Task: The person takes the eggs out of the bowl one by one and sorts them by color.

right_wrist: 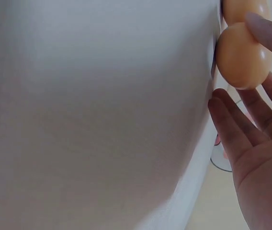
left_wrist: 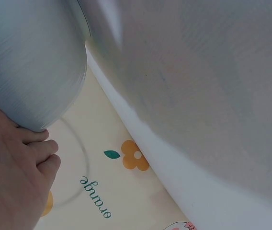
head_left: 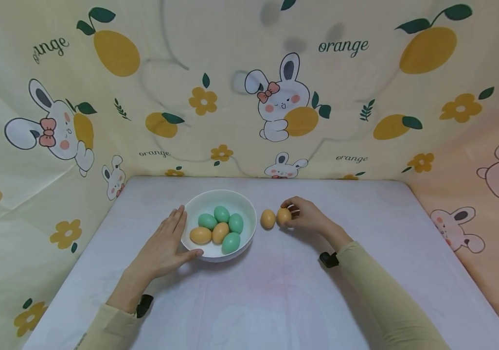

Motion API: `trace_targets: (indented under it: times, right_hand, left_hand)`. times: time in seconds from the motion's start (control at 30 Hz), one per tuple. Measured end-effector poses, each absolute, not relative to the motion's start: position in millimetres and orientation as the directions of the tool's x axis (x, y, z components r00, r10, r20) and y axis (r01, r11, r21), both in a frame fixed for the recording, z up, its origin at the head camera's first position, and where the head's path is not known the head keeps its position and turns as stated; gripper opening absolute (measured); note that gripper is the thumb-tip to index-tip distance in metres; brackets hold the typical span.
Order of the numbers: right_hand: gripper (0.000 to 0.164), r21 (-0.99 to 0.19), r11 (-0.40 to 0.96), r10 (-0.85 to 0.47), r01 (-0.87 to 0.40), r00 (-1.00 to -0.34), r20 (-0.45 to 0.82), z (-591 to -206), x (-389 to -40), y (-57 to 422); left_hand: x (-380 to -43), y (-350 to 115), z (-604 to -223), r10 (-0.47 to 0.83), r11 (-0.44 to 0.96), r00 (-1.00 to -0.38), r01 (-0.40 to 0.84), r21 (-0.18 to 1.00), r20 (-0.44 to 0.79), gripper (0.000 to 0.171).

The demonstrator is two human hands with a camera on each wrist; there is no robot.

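Observation:
A white bowl holds several green eggs and two orange-brown eggs. My left hand lies along the bowl's left side, fingers extended against the outer wall and the thumb at the front rim. In the left wrist view, its fingertips rest by the bowl's outside. Right of the bowl, my right hand grips an orange-brown egg with fingers curled round its far side and the thumb on the near side. Another orange-brown egg sits just left of it on the table.
The table has a pale cover. A printed cloth with rabbits, oranges and flowers forms the back wall and both sides. Each wrist carries a small black camera, such as the one by the right sleeve.

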State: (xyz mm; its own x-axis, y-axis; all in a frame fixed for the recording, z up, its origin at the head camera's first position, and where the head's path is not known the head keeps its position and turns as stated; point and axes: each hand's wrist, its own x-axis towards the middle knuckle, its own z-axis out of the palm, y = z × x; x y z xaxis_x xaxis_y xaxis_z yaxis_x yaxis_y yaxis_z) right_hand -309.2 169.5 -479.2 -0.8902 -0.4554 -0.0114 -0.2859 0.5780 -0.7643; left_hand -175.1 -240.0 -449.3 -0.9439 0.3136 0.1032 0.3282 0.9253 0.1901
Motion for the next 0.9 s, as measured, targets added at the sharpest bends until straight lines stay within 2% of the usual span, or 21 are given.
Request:
trace_targets:
  times: [0.37,0.9]
  right_hand:
    - [0.052,-0.784,0.549,-0.468,-0.289,-0.884,-0.001,-481.1,-309.6,168.2]
    - [0.064,-0.788,0.545,-0.471,-0.287,-0.882,-0.005,-478.9,-307.7,168.2]
  left_hand:
    - [-174.2,-240.1,-448.1,0.315,0.924,-0.943,0.331,0.191,0.11,0.112]
    - [-175.2,-240.7,-450.4,0.315,0.924,-0.942,0.332,0.19,0.114,0.112]
